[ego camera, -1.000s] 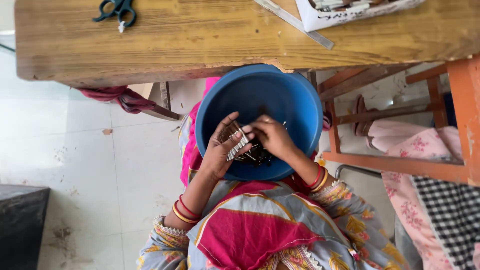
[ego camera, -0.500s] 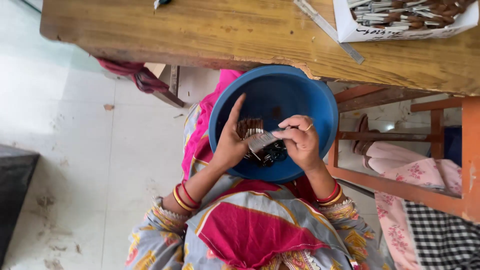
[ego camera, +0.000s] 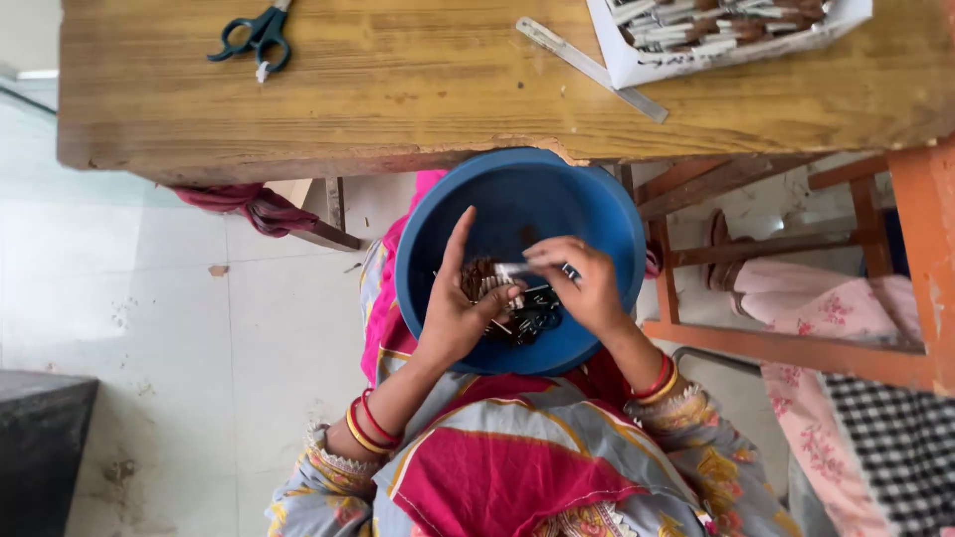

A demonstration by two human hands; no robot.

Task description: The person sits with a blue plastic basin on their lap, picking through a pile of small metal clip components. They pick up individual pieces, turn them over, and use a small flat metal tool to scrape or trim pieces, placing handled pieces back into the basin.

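Head view, looking straight down. The blue bowl [ego camera: 517,214] sits on the person's lap, tucked just under the edge of the wooden surface [ego camera: 398,89], so both hands can work inside it without reaching. The left hand [ego camera: 453,318] cups a small bundle of thin sticks [ego camera: 484,285], palm toward the body, thumb pressed across them and index finger pointing up and free; the grip is closed on the bundle, probably to keep the pieces lined up. The right hand [ego camera: 587,283] comes in from the other side and pinches a small pale strip [ego camera: 514,271] between thumb and fingertips, held right at the bundle, touching or nearly so; that grip is closed on the strip. A loose dark heap of small parts [ego camera: 532,320] lies on the bowl bottom just below the hands, within easy pick-up reach; too small to tell what they are.

On the surface, well apart from the hands: black-handled scissors [ego camera: 254,35] at the far left, a flat metal ruler [ego camera: 592,70] lying diagonally, and a white box [ego camera: 637,65] filled with similar stick pieces at the far right, seemingly parked as stock or finished lot. A red cloth [ego camera: 249,207] hangs under the surface's edge. An orange wooden frame [ego camera: 796,343] stands to the right.
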